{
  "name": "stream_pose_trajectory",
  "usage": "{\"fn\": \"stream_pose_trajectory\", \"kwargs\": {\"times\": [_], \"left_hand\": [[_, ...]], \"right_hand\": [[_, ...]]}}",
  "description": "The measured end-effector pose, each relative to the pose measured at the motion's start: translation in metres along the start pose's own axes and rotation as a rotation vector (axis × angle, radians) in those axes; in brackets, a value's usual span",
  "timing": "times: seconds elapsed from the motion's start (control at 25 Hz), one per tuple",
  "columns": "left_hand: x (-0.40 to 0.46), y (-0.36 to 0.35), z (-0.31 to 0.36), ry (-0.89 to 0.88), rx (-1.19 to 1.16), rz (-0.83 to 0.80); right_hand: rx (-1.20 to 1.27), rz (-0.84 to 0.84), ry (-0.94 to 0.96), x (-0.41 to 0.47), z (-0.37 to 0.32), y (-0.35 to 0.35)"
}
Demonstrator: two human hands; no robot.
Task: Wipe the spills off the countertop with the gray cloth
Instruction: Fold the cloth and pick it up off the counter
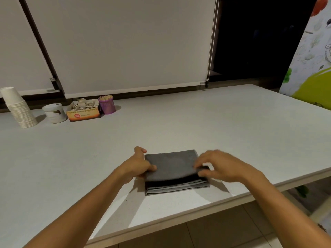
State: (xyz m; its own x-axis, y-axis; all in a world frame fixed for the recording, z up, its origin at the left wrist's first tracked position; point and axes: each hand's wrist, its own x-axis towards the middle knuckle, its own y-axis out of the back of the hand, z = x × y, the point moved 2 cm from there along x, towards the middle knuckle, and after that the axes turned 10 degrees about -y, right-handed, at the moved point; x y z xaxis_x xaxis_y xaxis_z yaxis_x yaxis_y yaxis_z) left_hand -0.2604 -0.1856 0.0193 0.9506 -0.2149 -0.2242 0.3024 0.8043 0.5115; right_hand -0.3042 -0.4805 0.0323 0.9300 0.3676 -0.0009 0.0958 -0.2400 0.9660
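A gray cloth (pixel 172 166), folded into a thick rectangle, lies on the white countertop (pixel 206 126) near its front edge. My left hand (pixel 138 164) pinches the cloth's left edge, thumb on top of the upper layer. My right hand (pixel 220 167) grips the right front corner, fingertips lifting the top layer a little off the layers below. No spill shows clearly on the counter; only a few tiny dark specks lie in front of the cloth.
At the back left stand a stack of white paper cups (pixel 18 108), a white jar (pixel 54 113), an open box of sachets (pixel 84 110) and a purple cup of sticks (pixel 107 104). Roller blinds hang behind. The counter's front edge (pixel 179 214) runs diagonally above a tiled floor.
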Motion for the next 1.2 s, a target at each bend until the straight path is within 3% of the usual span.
{"fn": "stream_pose_trajectory", "kwargs": {"times": [0.08,0.16,0.28,0.4,0.52,0.76,1.0,1.2], "left_hand": [[-0.002,-0.006,-0.008,-0.08,0.344,-0.015],[0.001,-0.004,-0.006,-0.168,0.544,0.09],[0.011,-0.004,-0.002,-0.09,0.487,0.097],[0.021,-0.011,-0.001,-0.008,0.334,0.084],[0.027,-0.012,0.002,-0.004,0.291,0.14],[0.018,-0.02,0.005,-0.136,0.37,0.24],[0.005,-0.037,0.009,-0.335,0.258,0.349],[-0.001,-0.037,0.018,-0.448,0.349,0.487]], "right_hand": [[0.028,-0.238,-0.031,-0.007,0.002,-0.012],[0.125,-0.195,-0.066,-0.004,0.002,-0.01],[0.156,-0.04,-0.299,0.015,0.001,-0.007],[0.098,-0.107,-0.577,0.034,-0.004,-0.017],[0.067,-0.184,-0.717,0.047,-0.012,-0.025],[0.027,-0.213,-0.721,0.056,-0.02,-0.031],[0.173,0.0,-0.696,0.049,-0.03,-0.039],[0.493,0.044,-0.703,0.056,-0.021,-0.045]]}}
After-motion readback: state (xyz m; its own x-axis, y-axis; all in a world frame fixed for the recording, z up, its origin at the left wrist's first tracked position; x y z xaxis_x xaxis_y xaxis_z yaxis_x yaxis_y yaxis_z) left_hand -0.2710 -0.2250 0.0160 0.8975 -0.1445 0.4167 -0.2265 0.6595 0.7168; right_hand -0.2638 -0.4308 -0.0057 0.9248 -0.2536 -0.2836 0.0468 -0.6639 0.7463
